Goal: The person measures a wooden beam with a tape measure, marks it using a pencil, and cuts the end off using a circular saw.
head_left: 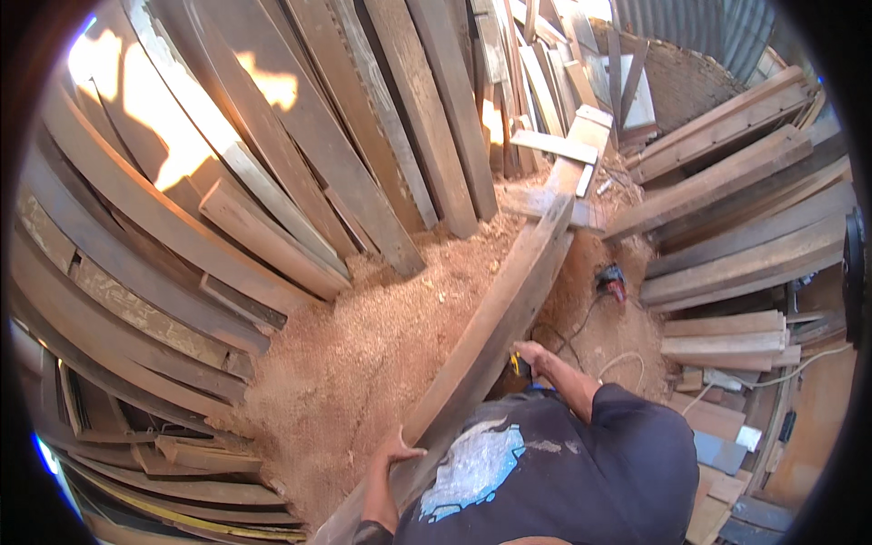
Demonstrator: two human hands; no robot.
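A long wooden beam (490,322) runs diagonally from the bottom centre toward the back, where shorter boards (554,145) lie across it. My left hand (395,454) grips the near part of the beam at its edge, fingers curled over it. My right hand (531,357), farther along on the beam's right side, is closed on a yellow-and-black hand tool (520,365), partly hidden and too small to identify exactly, held against or very near the beam's side face.
Many boards (391,136) lean on the left and back over sawdust (336,372). Stacked timber (727,218) fills the right, beside a corrugated metal sheet (736,36). A red-and-black power tool (613,283) lies right of the beam, with cords and a hose (636,359) nearby.
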